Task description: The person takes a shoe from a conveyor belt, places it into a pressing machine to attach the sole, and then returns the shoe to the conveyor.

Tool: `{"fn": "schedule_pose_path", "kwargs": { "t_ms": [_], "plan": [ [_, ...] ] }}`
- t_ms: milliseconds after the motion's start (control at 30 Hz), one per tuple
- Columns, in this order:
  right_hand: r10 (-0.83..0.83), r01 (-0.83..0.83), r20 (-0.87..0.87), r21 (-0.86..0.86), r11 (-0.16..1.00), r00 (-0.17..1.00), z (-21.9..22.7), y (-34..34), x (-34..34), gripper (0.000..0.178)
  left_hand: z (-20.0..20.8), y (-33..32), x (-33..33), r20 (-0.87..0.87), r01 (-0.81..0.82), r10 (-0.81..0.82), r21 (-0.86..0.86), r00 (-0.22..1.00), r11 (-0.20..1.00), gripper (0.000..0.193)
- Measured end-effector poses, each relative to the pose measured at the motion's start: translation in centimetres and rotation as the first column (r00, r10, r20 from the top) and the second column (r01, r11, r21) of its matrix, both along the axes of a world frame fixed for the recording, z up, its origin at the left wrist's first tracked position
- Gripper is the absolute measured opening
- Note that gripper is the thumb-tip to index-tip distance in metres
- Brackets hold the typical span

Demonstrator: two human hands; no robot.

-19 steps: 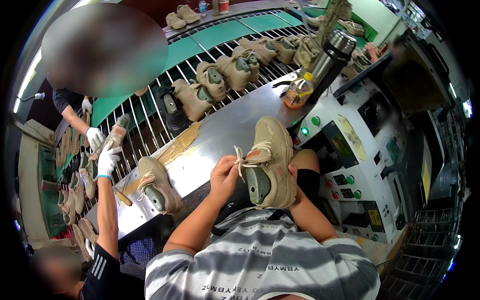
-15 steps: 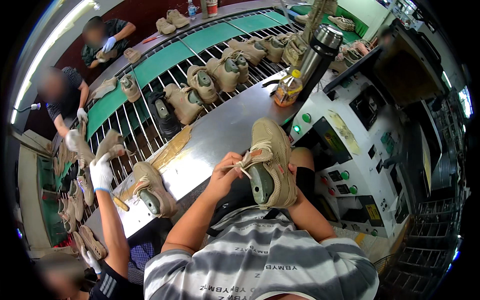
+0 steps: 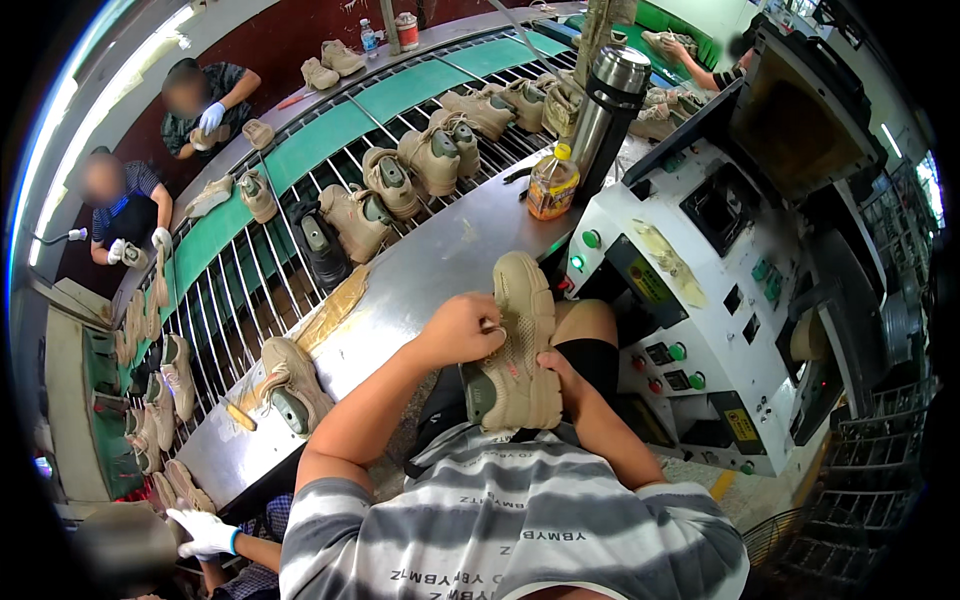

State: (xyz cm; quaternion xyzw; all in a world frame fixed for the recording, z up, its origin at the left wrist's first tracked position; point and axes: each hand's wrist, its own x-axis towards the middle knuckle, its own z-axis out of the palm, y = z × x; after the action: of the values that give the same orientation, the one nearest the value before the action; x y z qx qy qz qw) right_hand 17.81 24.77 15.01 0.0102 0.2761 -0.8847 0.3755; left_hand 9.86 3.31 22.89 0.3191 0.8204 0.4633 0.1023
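Observation:
A beige sneaker point(image 3: 522, 335) with a dark green last point(image 3: 480, 395) inside it is held over my lap, toe pointing away and turned onto its side. My right hand point(image 3: 563, 375) grips it along the sole near the heel, thumb on the sidewall. At the lacing side, my left hand point(image 3: 462, 330) is closed with curled fingers on the shoelace, which the hand and the shoe mostly hide. On the metal bench to my left stands another beige sneaker point(image 3: 295, 385), also with a green last in it.
Beyond the metal bench point(image 3: 440, 235), a roller conveyor with green mats point(image 3: 400, 90) carries several beige shoes and a black one point(image 3: 322, 240). A drink bottle point(image 3: 553, 185) and steel flask point(image 3: 610, 110) stand ahead right. A white control machine point(image 3: 650, 300) is on my right. Co-workers handle shoes at left.
The sneaker has rolled from lacing-up onto its side, and my left hand has moved over its lacing side. A gloved co-worker's hand at left has drawn back from the conveyor.

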Motion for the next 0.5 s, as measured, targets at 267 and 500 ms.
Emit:
{"fn": "schedule_pose_path", "kwargs": {
  "t_ms": [267, 500],
  "plan": [
    [-0.061, 0.103, 0.231, -0.177, 0.979, 0.971, 2.2, 1.4, 1.6, 0.079, -6.9, -2.7, -3.9, 0.676, -0.054, -0.153, 0.274, 0.721, 0.960, 0.015],
    [-0.103, 0.058, -0.032, -0.647, 0.761, 0.994, -5.0, 2.8, -1.2, 0.085, -4.3, -16.9, 5.4, 0.023, -0.841, 0.922, 0.420, 0.386, 0.341, 0.012]
  ]
}}
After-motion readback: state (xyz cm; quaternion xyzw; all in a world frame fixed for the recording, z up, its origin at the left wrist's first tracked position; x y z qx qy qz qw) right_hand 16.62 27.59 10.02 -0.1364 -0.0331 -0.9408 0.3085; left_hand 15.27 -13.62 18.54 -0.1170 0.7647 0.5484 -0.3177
